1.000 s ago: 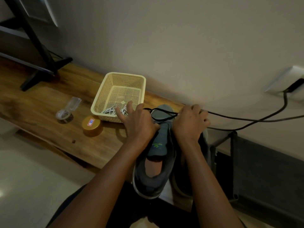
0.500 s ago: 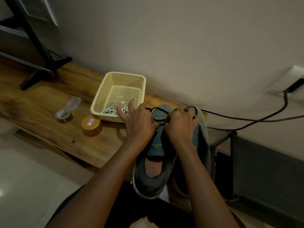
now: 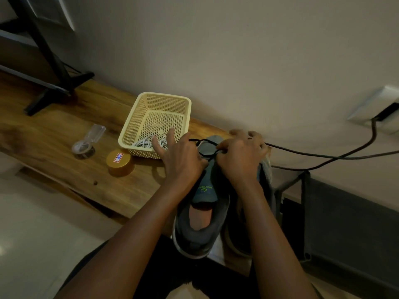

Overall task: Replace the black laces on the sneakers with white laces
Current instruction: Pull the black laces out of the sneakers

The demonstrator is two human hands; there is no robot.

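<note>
Judging from the layout, the task is at the removal stage: no white lace is threaded into either shoe, and the black lace is only part-way out.

1. The wooden bench has a grained, glossy brown top. On it lie a small clear plastic holder, its contents too small to identify, and a round gold lid bearing a white label.
2. The cream mesh basket is rigid perforated plastic, rectangular with flared walls. The white laces lie coiled in its near corner, untouched, as thin, soft cord.
3. The left hand rests on the shoe with two fingers splayed straight over the basket's rim. The black lace meets this hand at its far edge. Whether the thumb pinches the lace is hidden, so the grip cannot be told.
4. The lace forms a loose loop of thin, limp cord above the toe of the grey sneaker. This shoe has a matte fabric upper, a padded tongue with green print, and a pale sole edge.
5. The right hand is curled, its fingertips pinching the lace at the loop's right end.
6. A second sneaker lies just beside the first, mostly covered by the right forearm. Its lacing cannot be seen.

Remaining, by estimate: finish drawing out the black lace, then thread the white laces into both shoes.
</note>
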